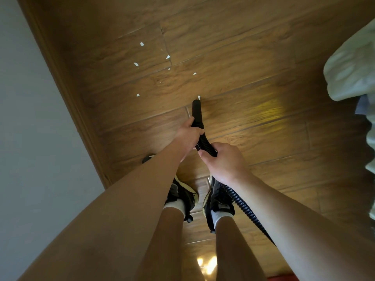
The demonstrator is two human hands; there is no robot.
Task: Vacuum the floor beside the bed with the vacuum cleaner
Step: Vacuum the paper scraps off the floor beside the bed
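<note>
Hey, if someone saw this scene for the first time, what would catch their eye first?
The two bare hands mid-frame: the left hand grips the black nozzle and the right hand grips the ribbed hose just behind it. Next, the white scraps scattered on the wooden floor ahead, one right at the nozzle tip. Pale green bedding hangs at the right edge.

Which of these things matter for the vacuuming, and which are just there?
For the job: black ribbed vacuum hose, held by left hand and right hand; small white scraps; brown wooden floor.
Just there: pale green bedding, grey wall, black-and-yellow shoes.
</note>
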